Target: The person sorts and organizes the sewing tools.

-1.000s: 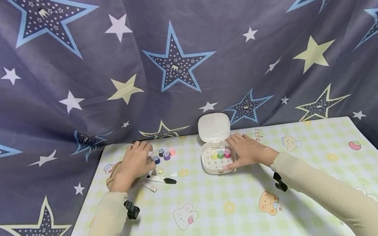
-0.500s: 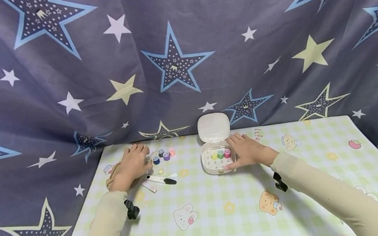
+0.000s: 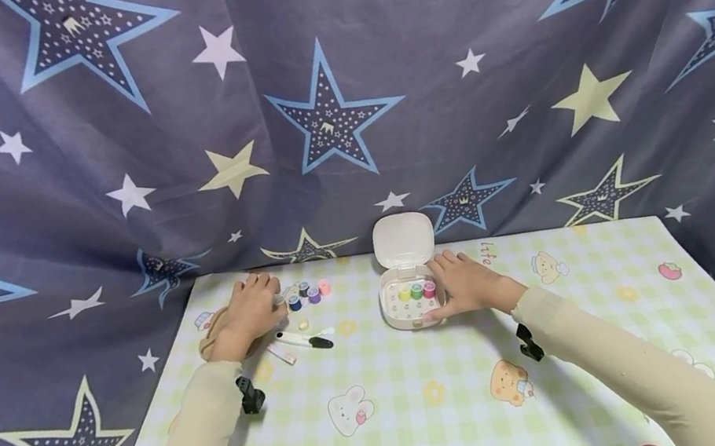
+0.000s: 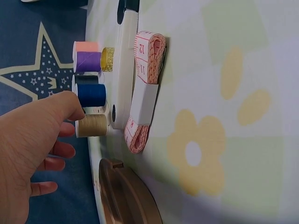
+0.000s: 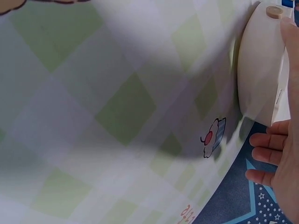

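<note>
In the head view my left hand (image 3: pixel 251 313) is at the left among several thread spools. The left wrist view shows its thumb tip right at the top of a tan thread spool (image 4: pixel 92 126), beside a blue spool (image 4: pixel 91 95); its other fingers are spread loosely. The tan spool stands upright in line with the others. My right hand (image 3: pixel 469 283) grips the right side of a white sewing box (image 3: pixel 391 313), thumb at the front latch (image 5: pixel 274 12), fingers at the back. Its lid (image 3: pixel 403 239) stands raised. Inside are yellow (image 3: pixel 404 294), green (image 3: pixel 417 292) and pink (image 3: pixel 429 290) spools.
Near my left hand lie a folded tape measure (image 4: pixel 144 88), a slim white tool with black ends (image 4: pixel 125 70), a gold ring-shaped piece (image 4: pixel 107 59) and a brown curved object (image 4: pixel 128 196). Purple (image 4: pixel 88 61) and peach (image 4: pixel 86 45) spools stand beyond. A starry curtain (image 3: pixel 353 200) hangs behind the table.
My left hand has drawn back slightly to the left, showing more of the table by the spools. The right hand and the box keep their place.
</note>
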Motion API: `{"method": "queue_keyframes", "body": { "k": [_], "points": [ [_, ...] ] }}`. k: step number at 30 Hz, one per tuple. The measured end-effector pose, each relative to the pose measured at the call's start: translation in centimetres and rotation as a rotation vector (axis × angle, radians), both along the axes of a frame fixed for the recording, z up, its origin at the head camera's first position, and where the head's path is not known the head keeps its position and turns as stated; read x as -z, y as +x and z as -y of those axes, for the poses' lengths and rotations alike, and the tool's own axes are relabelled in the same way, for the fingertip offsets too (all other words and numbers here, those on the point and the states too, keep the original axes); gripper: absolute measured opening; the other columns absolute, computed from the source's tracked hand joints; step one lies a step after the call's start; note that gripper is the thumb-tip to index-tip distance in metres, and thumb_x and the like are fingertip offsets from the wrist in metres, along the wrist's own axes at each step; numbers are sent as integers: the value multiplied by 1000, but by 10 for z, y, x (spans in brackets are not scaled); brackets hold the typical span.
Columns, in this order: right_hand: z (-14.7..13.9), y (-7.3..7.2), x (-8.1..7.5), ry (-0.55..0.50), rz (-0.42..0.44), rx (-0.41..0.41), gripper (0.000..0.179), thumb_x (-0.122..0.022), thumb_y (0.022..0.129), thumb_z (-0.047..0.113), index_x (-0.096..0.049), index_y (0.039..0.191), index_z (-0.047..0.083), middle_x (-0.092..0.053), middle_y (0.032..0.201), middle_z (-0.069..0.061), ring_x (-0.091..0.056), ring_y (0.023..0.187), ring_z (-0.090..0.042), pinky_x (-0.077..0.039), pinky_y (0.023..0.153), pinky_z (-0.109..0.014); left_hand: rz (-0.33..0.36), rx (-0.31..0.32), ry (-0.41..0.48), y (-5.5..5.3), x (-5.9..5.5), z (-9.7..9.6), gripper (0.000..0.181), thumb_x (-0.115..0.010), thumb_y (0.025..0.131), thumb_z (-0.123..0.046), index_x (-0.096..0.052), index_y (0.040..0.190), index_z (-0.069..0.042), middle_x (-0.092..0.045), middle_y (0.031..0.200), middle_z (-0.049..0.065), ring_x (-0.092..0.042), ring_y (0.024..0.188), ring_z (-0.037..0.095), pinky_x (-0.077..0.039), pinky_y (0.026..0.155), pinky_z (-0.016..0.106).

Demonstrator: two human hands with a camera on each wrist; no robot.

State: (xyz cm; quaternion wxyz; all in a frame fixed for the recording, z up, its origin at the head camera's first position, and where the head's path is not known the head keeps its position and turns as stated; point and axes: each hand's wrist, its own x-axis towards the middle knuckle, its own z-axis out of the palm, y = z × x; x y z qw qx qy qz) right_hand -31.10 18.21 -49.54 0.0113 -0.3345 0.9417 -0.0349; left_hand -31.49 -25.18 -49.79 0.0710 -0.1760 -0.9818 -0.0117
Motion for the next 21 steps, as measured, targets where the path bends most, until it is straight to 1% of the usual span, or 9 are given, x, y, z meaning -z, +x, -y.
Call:
{"method": "queue_keyframes", "body": {
  "k": [5, 11, 17, 21],
  "points": [
    [1, 0, -1, -14, 13, 4, 103, -67, 75, 81, -48, 140, 3, -54, 129, -17, -51, 121, -32, -45, 104, -58, 5, -4, -7, -1, -1, -2, 29, -65, 92, -28, -59, 107, -5, -59, 116, 16, -49, 113, 37, -36, 96, 59],
    [1, 0, 0, -9, 10, 6, 104, -65, 75, 83, -48, 141, 4, -53, 129, -17, -50, 122, -32, -45, 104, -58, 16, -11, -18, -1, 1, -1, 24, -63, 93, -27, -58, 104, -5, -58, 112, 16, -49, 115, 38, -36, 98, 60],
    [1, -1, 1, -5, 16, 12, 104, -64, 74, 84, -48, 140, 5, -54, 130, -17, -50, 123, -32, -44, 105, -58, 1, -3, -21, 0, 4, 0, 20, -60, 94, -24, -56, 100, -6, -58, 107, 16, -49, 111, 38, -37, 95, 60],
    [1, -1, 0, -7, 18, 14, 104, -64, 74, 84, -48, 140, 5, -54, 130, -17, -50, 124, -32, -44, 106, -59, -13, 1, -19, -1, 6, 0, 19, -57, 96, -22, -57, 102, -5, -58, 108, 16, -49, 110, 37, -37, 95, 61]
  ]
}}
